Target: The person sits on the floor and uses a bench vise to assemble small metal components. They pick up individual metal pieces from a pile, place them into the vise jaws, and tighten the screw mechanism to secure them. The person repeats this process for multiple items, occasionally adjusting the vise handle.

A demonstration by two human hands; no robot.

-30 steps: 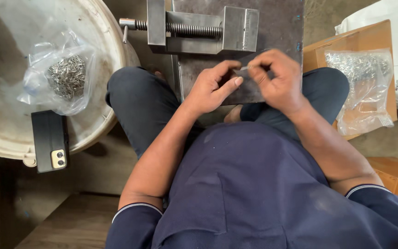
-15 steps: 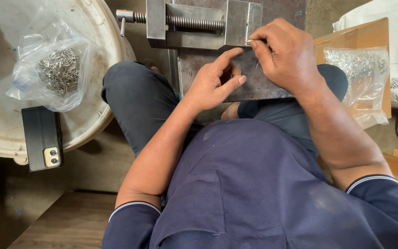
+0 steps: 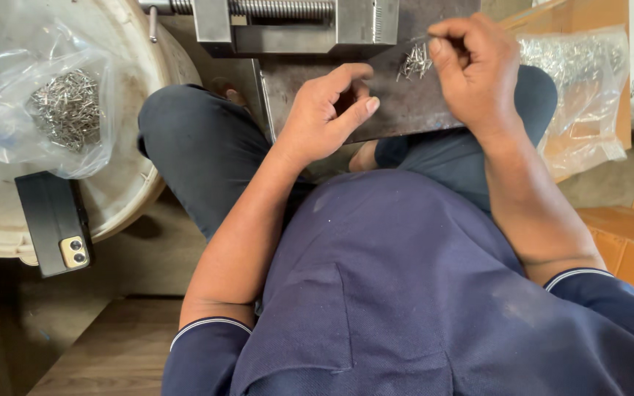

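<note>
While the right hand point(image 3: 475, 70) pinches metal pins point(image 3: 414, 61), the left hand point(image 3: 328, 110) curls empty beside clear bags point(image 3: 581, 88).

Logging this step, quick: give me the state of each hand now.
Left hand: loosely curled, resting on the metal plate, holds nothing visible.
Right hand: fingertips pinched at the pins; actual grip cannot be told.

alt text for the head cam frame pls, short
Seated person's right hand pinches small metal pins over a steel plate below a vise; left hand rests curled on the plate, with a bagged pile of pins at left.
</note>
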